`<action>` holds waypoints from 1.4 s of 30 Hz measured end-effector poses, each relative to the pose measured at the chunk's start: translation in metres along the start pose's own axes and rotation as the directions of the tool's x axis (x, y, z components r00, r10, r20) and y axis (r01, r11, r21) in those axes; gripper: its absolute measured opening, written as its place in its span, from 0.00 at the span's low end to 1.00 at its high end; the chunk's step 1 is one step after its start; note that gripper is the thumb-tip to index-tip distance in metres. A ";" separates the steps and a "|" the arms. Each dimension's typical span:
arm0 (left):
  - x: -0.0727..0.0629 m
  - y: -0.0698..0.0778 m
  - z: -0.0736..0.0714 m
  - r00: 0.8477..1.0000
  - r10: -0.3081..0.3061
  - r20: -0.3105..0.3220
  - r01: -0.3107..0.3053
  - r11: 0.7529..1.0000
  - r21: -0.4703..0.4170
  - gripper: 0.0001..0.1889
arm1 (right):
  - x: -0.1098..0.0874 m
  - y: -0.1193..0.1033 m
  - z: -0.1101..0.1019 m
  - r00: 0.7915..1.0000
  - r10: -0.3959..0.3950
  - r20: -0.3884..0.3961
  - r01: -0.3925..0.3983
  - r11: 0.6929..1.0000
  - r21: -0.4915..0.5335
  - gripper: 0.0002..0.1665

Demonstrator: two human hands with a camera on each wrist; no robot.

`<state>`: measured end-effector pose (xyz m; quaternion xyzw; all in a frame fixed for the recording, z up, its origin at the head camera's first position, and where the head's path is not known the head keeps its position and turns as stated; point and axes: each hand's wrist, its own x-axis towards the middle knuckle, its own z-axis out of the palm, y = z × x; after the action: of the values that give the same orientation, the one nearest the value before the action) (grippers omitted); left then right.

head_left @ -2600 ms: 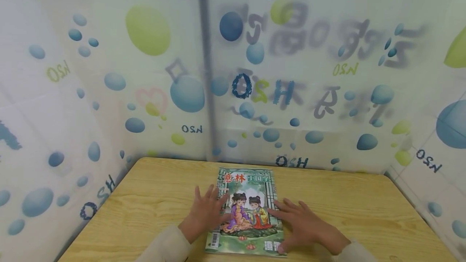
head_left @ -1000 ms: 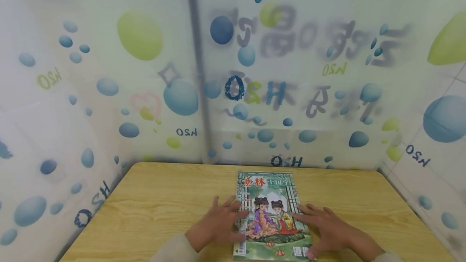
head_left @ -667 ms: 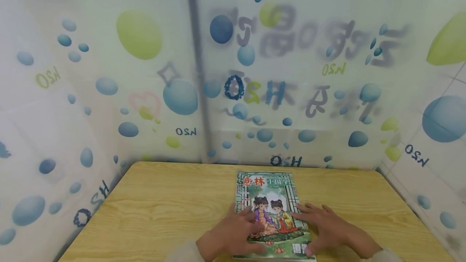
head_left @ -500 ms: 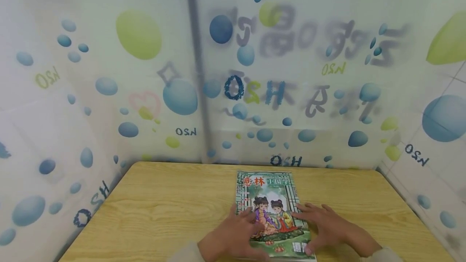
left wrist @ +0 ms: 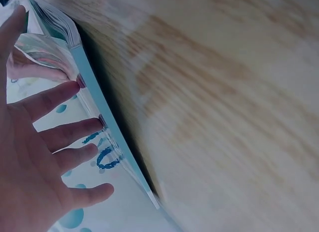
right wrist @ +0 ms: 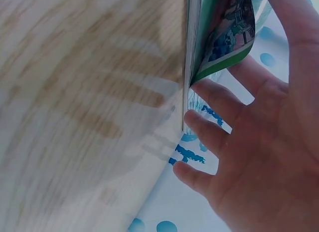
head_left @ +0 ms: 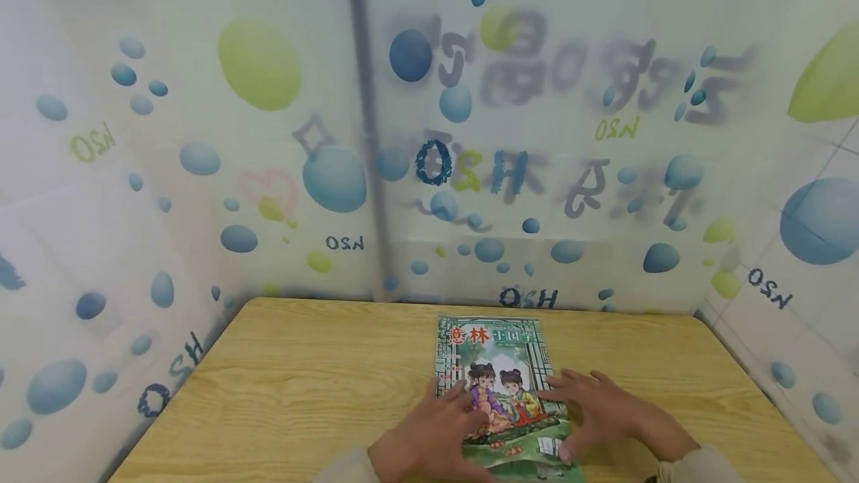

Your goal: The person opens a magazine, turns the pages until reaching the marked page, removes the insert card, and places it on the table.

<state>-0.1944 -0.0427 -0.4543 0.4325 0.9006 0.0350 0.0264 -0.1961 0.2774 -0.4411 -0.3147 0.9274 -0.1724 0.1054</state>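
Note:
A magazine [head_left: 499, 356] lies face up on the wooden table, its green cover showing red and white characters and two drawn figures. My left hand [head_left: 436, 434] spreads over its lower left part, fingers extended, and in the left wrist view the fingertips [left wrist: 94, 124] lie along the spine. My right hand [head_left: 604, 412] is at the lower right edge, thumb on the cover's corner and fingers spread along the side. The cover's lower part bulges upward. In the right wrist view its curled corner [right wrist: 232, 55] stands off the pages. The thumb's tip is outside that view.
The table [head_left: 302, 371] has a light wood grain and rounded back corners. A white curtain [head_left: 302, 95] with blue and green drop prints and mirrored lettering hangs around its back and sides.
The magazine was slid right, and the head view shifted a little too. My left hand moved further onto the cover. Most recently, the lower cover began bulging up at my right thumb.

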 end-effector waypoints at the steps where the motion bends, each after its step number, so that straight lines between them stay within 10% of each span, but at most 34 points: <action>1: 0.000 0.000 0.000 1.000 -0.003 0.003 0.003 1.000 -0.006 0.35 | 0.000 0.000 -0.001 1.000 -0.003 0.002 0.003 1.000 0.007 0.48; 17: 0.002 -0.002 -0.008 0.999 -0.038 0.020 0.039 0.998 -0.059 0.34 | 0.001 -0.003 -0.011 0.998 0.047 0.046 -0.051 0.993 0.102 0.52; 29: -0.001 -0.008 -0.010 0.991 0.081 -0.107 -0.080 0.997 0.007 0.38 | -0.012 0.004 -0.005 0.999 0.035 -0.013 -0.030 0.963 0.267 0.51; 36: -0.006 -0.010 -0.011 0.898 0.287 -0.334 -0.248 0.956 0.155 0.43 | -0.019 0.013 -0.009 0.989 0.090 -0.113 -0.050 0.947 0.318 0.42; 42: -0.013 -0.006 -0.016 0.836 0.371 -0.405 -0.237 0.909 0.342 0.45 | -0.015 0.016 -0.005 0.982 0.096 -0.162 -0.066 0.981 0.185 0.53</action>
<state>-0.1917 -0.0572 -0.4389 0.5497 0.7953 0.0136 -0.2551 -0.1943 0.3001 -0.4417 -0.2499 0.9260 -0.2766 0.0603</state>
